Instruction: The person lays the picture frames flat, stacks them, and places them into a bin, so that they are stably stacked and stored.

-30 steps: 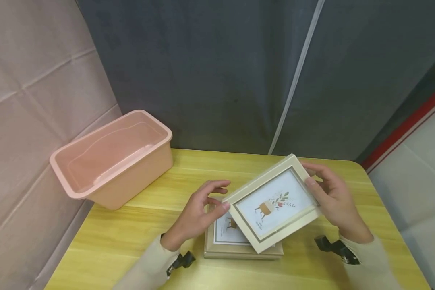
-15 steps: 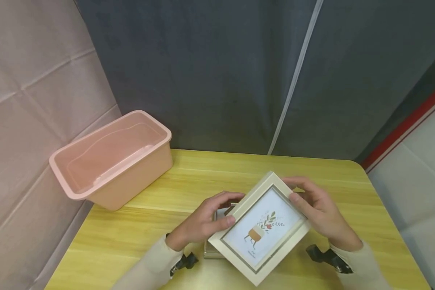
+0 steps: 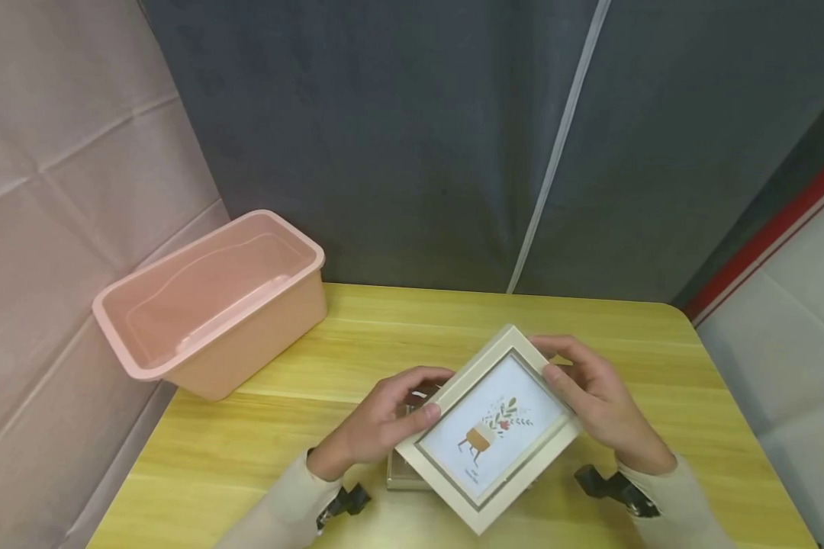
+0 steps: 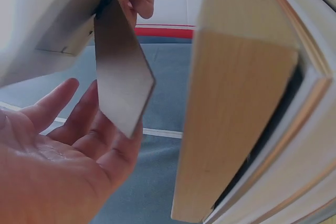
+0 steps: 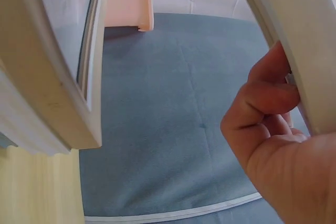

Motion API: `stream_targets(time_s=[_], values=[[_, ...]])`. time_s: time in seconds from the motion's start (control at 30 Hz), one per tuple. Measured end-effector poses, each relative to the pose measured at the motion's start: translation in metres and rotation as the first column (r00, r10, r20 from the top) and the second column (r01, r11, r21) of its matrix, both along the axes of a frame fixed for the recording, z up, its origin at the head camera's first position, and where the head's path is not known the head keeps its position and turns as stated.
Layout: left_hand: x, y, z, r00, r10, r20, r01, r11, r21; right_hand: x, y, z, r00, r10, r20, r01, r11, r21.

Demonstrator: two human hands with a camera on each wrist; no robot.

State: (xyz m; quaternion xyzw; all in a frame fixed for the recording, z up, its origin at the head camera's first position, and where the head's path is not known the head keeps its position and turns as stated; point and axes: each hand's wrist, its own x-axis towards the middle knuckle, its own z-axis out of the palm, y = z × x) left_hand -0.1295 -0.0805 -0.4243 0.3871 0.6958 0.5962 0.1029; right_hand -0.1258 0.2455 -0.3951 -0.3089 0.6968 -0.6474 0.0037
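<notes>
A cream picture frame (image 3: 501, 427) with a plant drawing behind its glass is held tilted above the table. My right hand (image 3: 600, 408) grips its upper right side, thumb on the front and fingers behind. At its left edge, my left hand (image 3: 381, 423) has its thumb overlapping the rim in the head view. In the left wrist view, the frame's back stand (image 4: 123, 66) sticks out, and the left hand's loosely spread fingers lie behind it. Underneath are stacked picture frames (image 3: 405, 473), mostly hidden in the head view; their layered edges show in the left wrist view.
A pink plastic bin (image 3: 275, 320) stands at the left rear of the yellow wood-grain table (image 3: 659, 358). A dark grey curtain (image 3: 384, 152) hangs behind, a pale sheet (image 3: 75, 191) on the left. A white panel with a red stripe (image 3: 762, 244) is on the right.
The picture frame has come down and left, turning steeper, with the right hand on it. The left hand has shifted slightly right to its edge. The bin has not moved.
</notes>
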Motion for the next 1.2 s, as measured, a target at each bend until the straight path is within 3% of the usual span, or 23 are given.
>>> stream_targets(time_s=[0.27,0.53,0.87,1.03,1.2], values=[[0.005,-0.005,0.003,0.99,0.129,0.055,-0.127,0.991,-0.04,-0.002,0.001,-0.01,0.997,-0.078,0.01,0.078,0.997,0.01],[0.014,-0.013,-0.001,0.981,0.169,0.093,-0.169,0.986,-0.014,0.002,-0.003,-0.02,0.981,-0.175,0.078,0.178,0.984,-0.031],[0.022,-0.017,-0.011,0.968,0.201,0.149,-0.209,0.977,0.036,0.007,-0.003,-0.032,0.917,-0.344,0.203,0.332,0.939,0.093],[0.027,-0.017,-0.019,0.958,0.23,0.171,-0.249,0.964,0.094,0.01,-0.006,-0.037,0.88,-0.389,0.273,0.379,0.921,0.09],[0.032,-0.015,-0.024,0.944,0.277,0.178,-0.3,0.947,0.114,0.013,-0.011,-0.042,0.86,-0.403,0.314,0.401,0.913,0.072]])
